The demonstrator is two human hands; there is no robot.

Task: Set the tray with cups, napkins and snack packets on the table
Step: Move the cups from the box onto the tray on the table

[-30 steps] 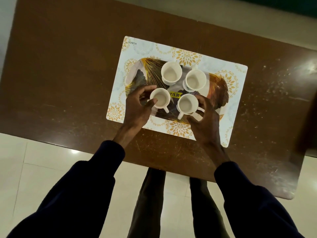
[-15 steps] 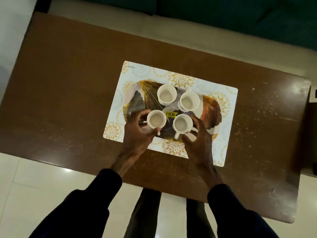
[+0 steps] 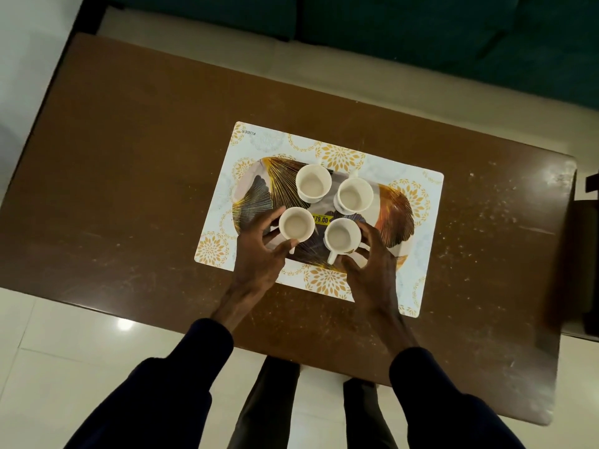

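An oval tray [image 3: 393, 210] with a gold leaf pattern lies on a white and gold placemat [image 3: 402, 176] on the brown table [image 3: 129, 176]. Several white cups stand upright on the tray. My left hand [image 3: 259, 254] curls around the near left cup [image 3: 296, 224]. My right hand [image 3: 372, 260] cups the near right cup [image 3: 342, 236], whose handle points toward me. The two far cups [image 3: 313, 183] [image 3: 355, 195] stand untouched. A yellow price sticker [image 3: 321, 219] sits between the near cups. No napkins or snack packets are in view.
A dark green sofa [image 3: 421, 34] runs along the far side of the table. A dark piece of furniture [image 3: 588, 254] stands at the right edge. Pale floor tiles [image 3: 64, 351] lie on the near side, where my legs stand.
The view has tilted up, so the table and tray sit lower in frame and the sofa shows. Both hands stay around the two near cups.
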